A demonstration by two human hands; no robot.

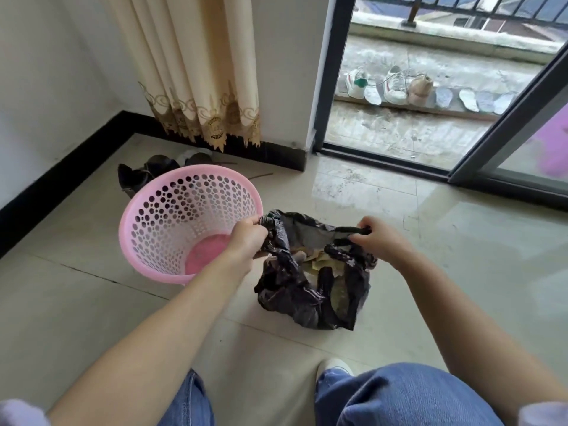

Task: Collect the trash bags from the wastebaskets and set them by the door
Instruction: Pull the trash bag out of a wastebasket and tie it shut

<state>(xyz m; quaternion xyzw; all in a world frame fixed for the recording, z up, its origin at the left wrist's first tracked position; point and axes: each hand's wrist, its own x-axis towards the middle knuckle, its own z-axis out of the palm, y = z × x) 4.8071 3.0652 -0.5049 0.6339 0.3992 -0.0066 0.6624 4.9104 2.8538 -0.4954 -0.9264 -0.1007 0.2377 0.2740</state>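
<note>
Both hands, left hand (pixel 246 238) & right hand (pixel 376 238), grip black trash bag (pixel 310 290) w/ mouth apart beside pink wastebasket (pixel 187 222).

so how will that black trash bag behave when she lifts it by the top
The black trash bag looks thin and crumpled, so it will probably sag. It seems only partly filled, likely light. Both hands, left and right, grip its edges, so the open mouth may spill if tilted.

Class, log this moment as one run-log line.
black trash bag: out, on floor | pink wastebasket: empty | left hand, right hand: gripping bag handles

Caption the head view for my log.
Both hands, left hand and right hand, grip the black trash bag beside the pink wastebasket.
</note>
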